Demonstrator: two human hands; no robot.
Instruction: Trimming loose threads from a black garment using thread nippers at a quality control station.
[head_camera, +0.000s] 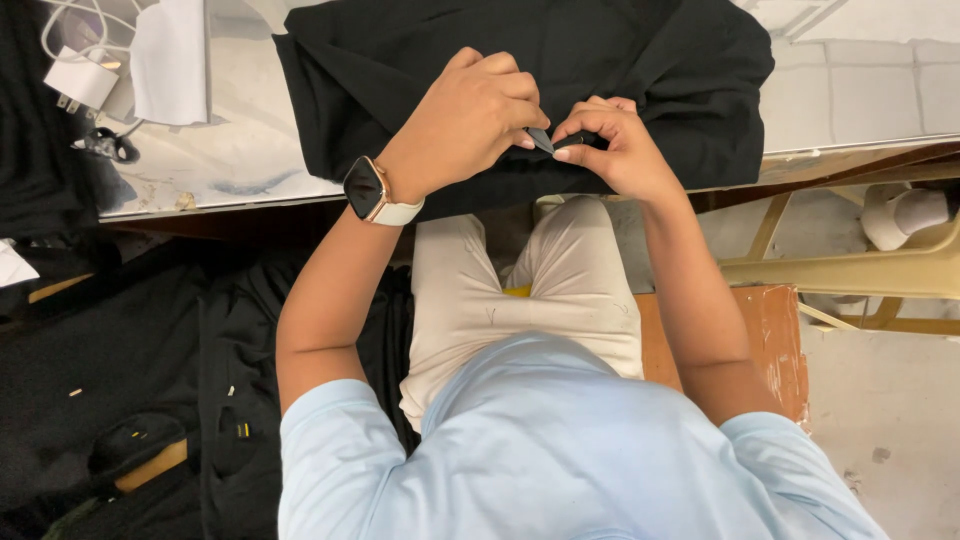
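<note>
Head view, looking down over a seated person in a light blue shirt (560, 460) and cream trousers (520, 290).

Black garment (520, 60): lies folded on the pale marbled worktop (230, 150), spread from mid-worktop to the near edge, where its lower hem hangs slightly over. Both hands work at that near-edge portion.

Left hand (470, 120): fingers curled, grip closed in a pinch around a small dark pointed tool (540, 139), whose tip shows between the two hands. Exact kind of tool cannot be told. Wrist carries a smartwatch (368, 190) with a dark square face and a white strap.

Right hand (615, 145): fingers bent inward, grip closed, pinching a fold of the black garment just beside the tool tip. Hands nearly touching each other.

Far left corner of worktop: a white charger block (82, 78) with a white cable (70, 20) looped above it; just beside it a white sheet-like item (170, 60), flat, rectangular, no label legible. A small dark object sits below the charger; kind unclear.

Left of the person, below worktop level: a heap of black clothing (130, 370), with small yellow tags visible on one piece.

Right side: a brown seat edge (780, 340) under the person, a cream-coloured frame (850, 270), pale floor beyond.
</note>
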